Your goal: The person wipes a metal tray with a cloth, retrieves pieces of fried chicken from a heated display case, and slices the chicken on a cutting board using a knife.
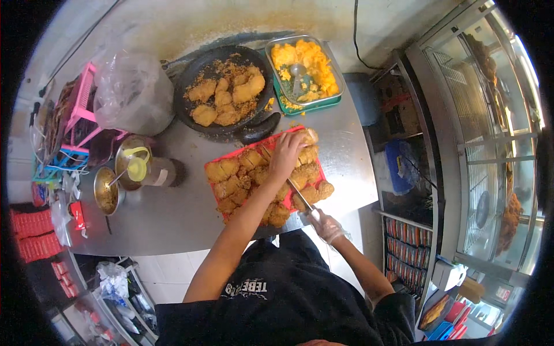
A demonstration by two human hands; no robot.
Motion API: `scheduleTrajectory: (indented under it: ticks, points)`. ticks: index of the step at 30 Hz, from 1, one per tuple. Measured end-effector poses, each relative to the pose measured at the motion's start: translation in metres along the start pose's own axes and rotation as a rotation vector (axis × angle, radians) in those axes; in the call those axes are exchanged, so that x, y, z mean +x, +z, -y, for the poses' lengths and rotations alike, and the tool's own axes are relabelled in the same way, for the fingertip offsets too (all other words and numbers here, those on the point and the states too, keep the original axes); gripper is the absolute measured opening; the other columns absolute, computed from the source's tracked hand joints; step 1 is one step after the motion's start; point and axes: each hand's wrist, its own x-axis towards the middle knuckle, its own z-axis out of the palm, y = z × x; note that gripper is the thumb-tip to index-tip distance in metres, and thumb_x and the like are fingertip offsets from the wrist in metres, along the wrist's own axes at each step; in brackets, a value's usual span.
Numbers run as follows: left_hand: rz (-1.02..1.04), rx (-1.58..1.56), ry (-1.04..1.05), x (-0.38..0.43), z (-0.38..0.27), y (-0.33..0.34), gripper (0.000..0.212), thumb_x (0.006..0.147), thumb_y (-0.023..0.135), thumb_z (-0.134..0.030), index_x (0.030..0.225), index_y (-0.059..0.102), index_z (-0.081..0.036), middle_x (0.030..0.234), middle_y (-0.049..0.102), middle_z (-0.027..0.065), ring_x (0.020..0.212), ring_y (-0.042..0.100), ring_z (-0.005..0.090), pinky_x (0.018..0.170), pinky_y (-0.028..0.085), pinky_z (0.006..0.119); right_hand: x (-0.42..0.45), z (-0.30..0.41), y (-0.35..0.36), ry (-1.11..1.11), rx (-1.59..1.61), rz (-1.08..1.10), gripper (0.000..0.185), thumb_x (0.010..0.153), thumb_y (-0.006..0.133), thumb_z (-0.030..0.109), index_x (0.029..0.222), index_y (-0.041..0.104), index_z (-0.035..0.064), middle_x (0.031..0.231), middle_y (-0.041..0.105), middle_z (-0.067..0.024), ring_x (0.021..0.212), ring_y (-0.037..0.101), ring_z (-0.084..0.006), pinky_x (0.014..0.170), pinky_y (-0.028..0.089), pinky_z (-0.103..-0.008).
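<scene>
A red cutting board (287, 201) lies near the front edge of the steel table, covered with several breaded fried pieces, many showing cut lines. My right hand (327, 227), in a clear plastic glove, is shut on the handle of a knife (299, 193). Its blade slants up and left across the board, passing beneath my left hand (288, 151). That hand looks bare and has its fingers curled over a fried piece (309, 136) at the board's far right corner. Part of the blade is hidden by the left hand and wrist.
Behind the board sits a dark pan (184, 93) of breaded pieces, its handle almost touching the board. A metal tray (339, 82) of yellow food holds a spoon. Left are a metal bowl (106, 205), a jar (162, 171) and a plastic bag (134, 95). A glass display cabinet (465, 194) stands right.
</scene>
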Motion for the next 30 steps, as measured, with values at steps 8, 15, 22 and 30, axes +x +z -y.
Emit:
scheduleTrajectory:
  ticks: [8, 15, 22, 30]
  points:
    - [-0.124, -0.068, -0.017, -0.002, 0.002, -0.023, 0.03, 0.084, 0.064, -0.006, 0.112, 0.055, -0.004, 0.099, 0.058, 0.0128, 0.098, 0.053, 0.0322, 0.086, 0.044, 0.043, -0.016, 0.058, -0.019, 0.177, 0.036, -0.038, 0.053, 0.092, 0.051, 0.044, 0.121, 0.046, 0.0, 0.081, 0.063, -0.0324, 0.082, 0.062, -0.0484, 0.071, 0.049, -0.053]
    - [-0.194, -0.138, -0.064, 0.003, 0.007, -0.031, 0.028, 0.087, 0.062, -0.009, 0.113, 0.055, -0.003, 0.104, 0.055, 0.015, 0.103, 0.052, 0.0326, 0.09, 0.043, 0.041, -0.004, 0.04, 0.001, 0.003, -0.033, -0.019, 0.048, 0.094, 0.051, 0.04, 0.124, 0.045, 0.0028, 0.088, 0.063, -0.0316, 0.083, 0.061, -0.0474, 0.072, 0.049, -0.0532]
    - [-0.095, -0.129, -0.093, -0.01, 0.006, -0.066, 0.029, 0.084, 0.064, -0.008, 0.112, 0.055, -0.005, 0.107, 0.055, 0.015, 0.105, 0.052, 0.0332, 0.088, 0.044, 0.044, -0.047, 0.122, 0.015, 0.222, 0.128, -0.028, 0.047, 0.094, 0.051, 0.042, 0.11, 0.051, -0.0018, 0.084, 0.063, -0.0313, 0.084, 0.062, -0.0477, 0.07, 0.049, -0.0513]
    - [0.104, 0.011, -0.051, -0.03, 0.032, -0.035, 0.035, 0.083, 0.066, -0.009, 0.115, 0.054, -0.007, 0.107, 0.056, 0.0129, 0.104, 0.053, 0.0331, 0.085, 0.049, 0.042, -0.018, 0.058, 0.097, 0.293, 0.191, -0.086, 0.04, 0.095, 0.052, 0.038, 0.109, 0.052, 0.0005, 0.085, 0.063, -0.0302, 0.082, 0.062, -0.0464, 0.07, 0.048, -0.0499]
